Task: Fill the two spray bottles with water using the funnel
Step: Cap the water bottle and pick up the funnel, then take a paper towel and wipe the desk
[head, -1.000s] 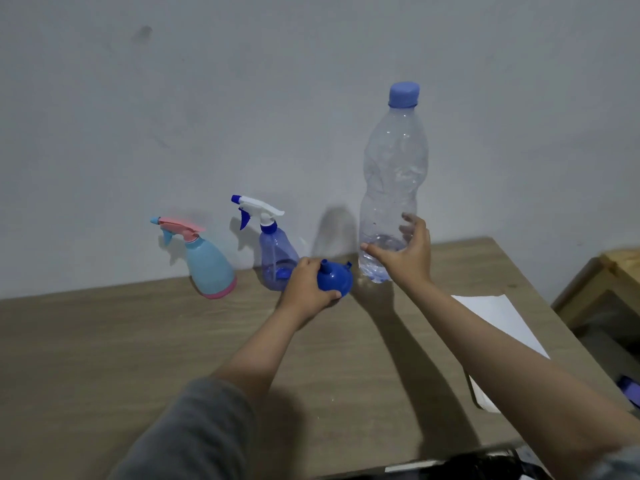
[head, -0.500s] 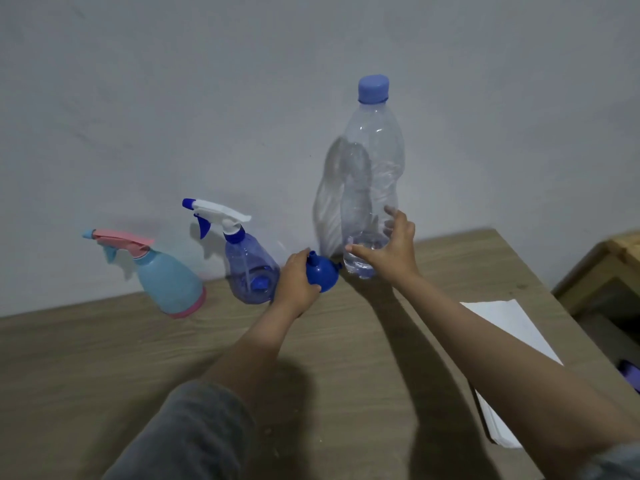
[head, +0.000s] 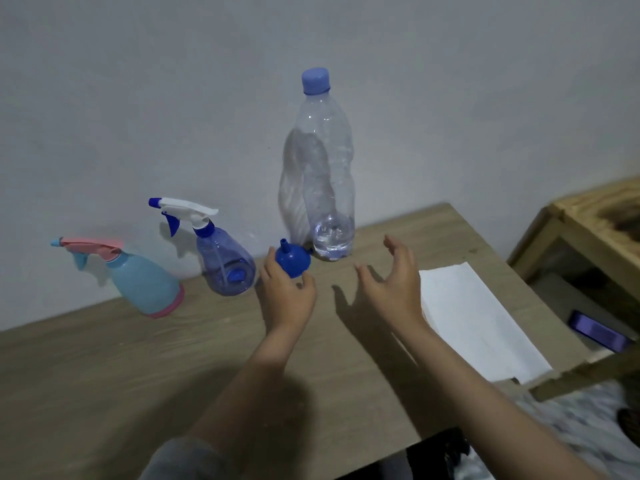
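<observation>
A tall clear water bottle (head: 323, 174) with a blue cap stands by the wall, a little water in its bottom. In front of it a small blue funnel (head: 292, 260) rests upside down on the table, spout up. My left hand (head: 285, 296) curls around the funnel's near side, fingers touching it. My right hand (head: 393, 282) hovers open to the right, apart from the bottle. A translucent blue spray bottle (head: 225, 259) with a white trigger stands left of the funnel. Further left is a light blue spray bottle (head: 143, 282) with a pink trigger.
All stand on a wooden table (head: 104, 375) against a grey wall. A white sheet of paper (head: 474, 317) lies near the table's right edge. Beyond that edge is a wooden shelf unit (head: 588, 237) with a purple object (head: 599, 332) inside.
My right hand has let go of the water bottle and pulled back, open. The bottle now stands free by the wall. My left hand stays on the funnel.
</observation>
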Action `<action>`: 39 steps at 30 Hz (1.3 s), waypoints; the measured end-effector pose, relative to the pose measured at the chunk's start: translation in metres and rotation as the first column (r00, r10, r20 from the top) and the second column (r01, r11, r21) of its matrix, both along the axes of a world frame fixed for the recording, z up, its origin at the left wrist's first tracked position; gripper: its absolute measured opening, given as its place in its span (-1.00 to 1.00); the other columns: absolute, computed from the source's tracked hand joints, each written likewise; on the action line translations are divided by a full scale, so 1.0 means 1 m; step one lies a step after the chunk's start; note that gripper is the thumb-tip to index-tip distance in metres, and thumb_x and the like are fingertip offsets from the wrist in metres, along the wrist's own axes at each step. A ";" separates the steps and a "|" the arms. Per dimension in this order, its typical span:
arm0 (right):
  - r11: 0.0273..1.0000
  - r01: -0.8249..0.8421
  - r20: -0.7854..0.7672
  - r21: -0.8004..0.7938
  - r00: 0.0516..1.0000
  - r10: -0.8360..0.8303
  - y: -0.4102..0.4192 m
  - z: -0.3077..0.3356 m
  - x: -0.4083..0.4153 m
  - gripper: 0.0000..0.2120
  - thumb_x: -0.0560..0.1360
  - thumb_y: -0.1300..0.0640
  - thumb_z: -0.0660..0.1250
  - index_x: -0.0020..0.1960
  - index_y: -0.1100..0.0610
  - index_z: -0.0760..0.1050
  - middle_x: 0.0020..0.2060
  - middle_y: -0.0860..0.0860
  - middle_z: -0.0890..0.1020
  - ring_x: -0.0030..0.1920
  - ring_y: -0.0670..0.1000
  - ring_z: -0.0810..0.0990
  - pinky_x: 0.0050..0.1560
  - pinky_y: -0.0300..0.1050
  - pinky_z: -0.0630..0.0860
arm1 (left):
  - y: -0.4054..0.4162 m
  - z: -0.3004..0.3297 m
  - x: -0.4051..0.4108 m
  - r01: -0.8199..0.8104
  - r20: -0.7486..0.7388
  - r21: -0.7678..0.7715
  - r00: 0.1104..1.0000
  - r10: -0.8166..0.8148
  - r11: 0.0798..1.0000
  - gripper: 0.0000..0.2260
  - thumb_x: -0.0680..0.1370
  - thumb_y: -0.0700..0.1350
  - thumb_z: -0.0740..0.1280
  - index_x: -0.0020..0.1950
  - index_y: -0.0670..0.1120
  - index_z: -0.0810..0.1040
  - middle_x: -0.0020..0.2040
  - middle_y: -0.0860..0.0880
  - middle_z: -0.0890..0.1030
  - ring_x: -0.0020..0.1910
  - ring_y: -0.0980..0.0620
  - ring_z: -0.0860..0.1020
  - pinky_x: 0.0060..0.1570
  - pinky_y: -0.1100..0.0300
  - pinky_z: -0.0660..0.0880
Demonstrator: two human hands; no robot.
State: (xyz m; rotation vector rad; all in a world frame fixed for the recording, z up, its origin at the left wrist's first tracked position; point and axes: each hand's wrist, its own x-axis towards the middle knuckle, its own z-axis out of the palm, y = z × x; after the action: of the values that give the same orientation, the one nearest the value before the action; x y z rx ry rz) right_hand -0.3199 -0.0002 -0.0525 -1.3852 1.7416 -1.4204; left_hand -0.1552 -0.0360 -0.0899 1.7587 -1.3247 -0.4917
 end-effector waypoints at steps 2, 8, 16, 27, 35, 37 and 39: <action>0.998 0.066 -0.089 -0.003 0.994 -0.066 0.038 -0.005 -0.022 -0.52 0.42 0.14 0.44 0.31 0.17 0.43 0.19 0.02 0.51 0.25 -0.02 0.44 0.21 -0.33 0.26 | 0.021 0.000 -0.024 0.098 0.016 -0.055 0.995 -0.097 0.994 -0.48 0.38 0.02 0.29 0.34 0.00 0.35 0.27 -0.02 0.43 0.17 -0.09 0.49 0.20 -0.05 0.47; 0.952 0.305 -0.388 0.033 0.881 -0.269 0.112 -0.031 -0.089 -0.78 0.41 0.12 0.46 0.04 0.12 0.60 0.01 0.05 0.64 0.07 0.18 0.52 0.07 0.10 0.43 | 0.050 0.005 -0.103 0.605 0.085 -0.015 0.794 -0.602 0.796 -0.63 0.42 0.05 0.25 0.22 0.13 0.44 0.18 0.17 0.45 0.13 0.05 0.53 0.12 0.01 0.53; 0.851 0.435 -0.524 0.295 0.818 -0.236 0.149 -0.047 -0.149 -0.80 0.43 -0.02 0.41 -0.02 0.04 0.66 0.05 -0.02 0.59 0.11 0.15 0.43 0.02 -0.04 0.24 | 0.055 0.017 -0.183 0.836 0.342 0.285 0.368 -0.865 0.469 -0.64 0.53 -0.14 0.31 0.33 -0.01 0.50 0.34 0.05 0.47 0.30 0.01 0.39 0.28 0.08 0.35; 0.867 0.388 -0.411 0.312 0.878 -0.245 0.148 -0.050 -0.162 -0.86 0.45 0.00 0.39 -0.10 0.04 0.66 -0.02 -0.07 0.55 0.09 0.08 0.41 -0.03 -0.12 0.14 | 0.031 0.012 -0.216 0.785 0.429 0.460 0.212 -0.878 0.414 -0.85 0.51 -0.17 0.36 0.03 -0.04 0.67 0.22 0.10 0.58 0.25 0.08 0.48 0.19 0.14 0.42; 0.838 0.450 -0.357 0.309 0.871 -0.336 0.139 -0.051 -0.165 -0.78 0.48 0.09 0.33 0.10 0.12 0.60 0.06 0.04 0.58 0.15 0.13 0.45 0.13 0.01 0.31 | 0.031 0.005 -0.213 0.813 0.337 0.397 0.304 -0.891 0.427 -0.85 0.49 -0.25 0.36 0.01 -0.10 0.66 0.10 0.08 0.65 0.15 0.11 0.56 0.12 0.22 0.44; 0.831 0.444 -0.376 0.335 0.872 -0.314 0.134 -0.049 -0.164 -0.81 0.49 0.10 0.30 0.06 0.08 0.60 0.01 0.01 0.61 0.13 0.11 0.46 0.10 -0.02 0.28 | 0.031 0.005 -0.213 0.810 0.318 0.401 0.315 -0.894 0.428 -0.84 0.49 -0.24 0.35 0.03 -0.10 0.65 0.08 0.08 0.65 0.14 0.11 0.56 0.12 0.23 0.44; 0.827 0.440 -0.373 0.351 0.875 -0.308 0.130 -0.048 -0.164 -0.83 0.49 0.12 0.29 0.03 0.07 0.60 -0.06 -0.01 0.63 0.10 0.11 0.47 0.09 -0.02 0.28 | 0.030 0.007 -0.213 0.799 0.319 0.428 0.304 -0.898 0.423 -0.83 0.49 -0.21 0.35 0.05 -0.08 0.62 0.10 0.08 0.64 0.14 0.09 0.55 0.15 0.17 0.45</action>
State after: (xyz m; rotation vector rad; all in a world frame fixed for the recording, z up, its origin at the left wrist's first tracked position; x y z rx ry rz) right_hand -0.4842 0.1303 -0.1006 -1.0899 2.4637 -0.9350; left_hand -0.3684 -0.0059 -0.0830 1.1575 -2.7407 -0.7706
